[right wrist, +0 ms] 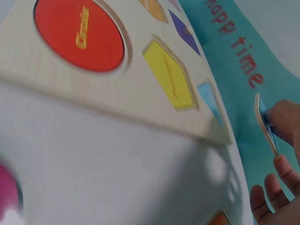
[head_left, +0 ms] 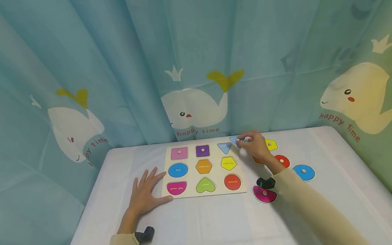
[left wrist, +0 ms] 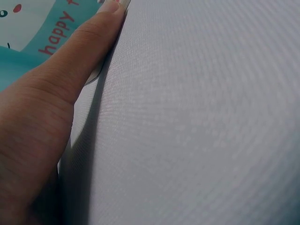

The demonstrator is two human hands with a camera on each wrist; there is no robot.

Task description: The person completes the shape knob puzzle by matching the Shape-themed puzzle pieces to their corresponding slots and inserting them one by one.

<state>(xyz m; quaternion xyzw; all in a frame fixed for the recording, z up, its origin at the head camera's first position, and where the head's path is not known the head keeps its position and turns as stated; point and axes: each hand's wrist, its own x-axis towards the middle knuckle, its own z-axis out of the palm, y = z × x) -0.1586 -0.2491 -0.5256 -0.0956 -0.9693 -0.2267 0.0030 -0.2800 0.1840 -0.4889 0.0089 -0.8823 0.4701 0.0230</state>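
Observation:
A wooden shape puzzle board (head_left: pixel 193 194) lies on the white table, with printed recesses in several colours. My right hand (head_left: pixel 255 145) pinches a blue triangle piece (head_left: pixel 233 140) by its knob, held just beyond the board's far right corner. In the right wrist view the triangle piece (right wrist: pixel 263 123) is seen edge-on, raised off the table. The blue triangle recess (head_left: pixel 224 147) is beside it. Pink and purple knobbed pieces (head_left: pixel 203 150) sit in the far row. My left hand (head_left: pixel 145 193) lies spread at the board's left edge, thumb and fingertips touching it.
Loose knobbed pieces lie right of the board: a yellow one (head_left: pixel 271 144), an orange one partly hidden by the right hand, a red circle (head_left: pixel 281 161), a blue oval (head_left: pixel 304 172) and a magenta half round (head_left: pixel 265 194). A whale-print curtain (head_left: pixel 190 60) hangs behind the table.

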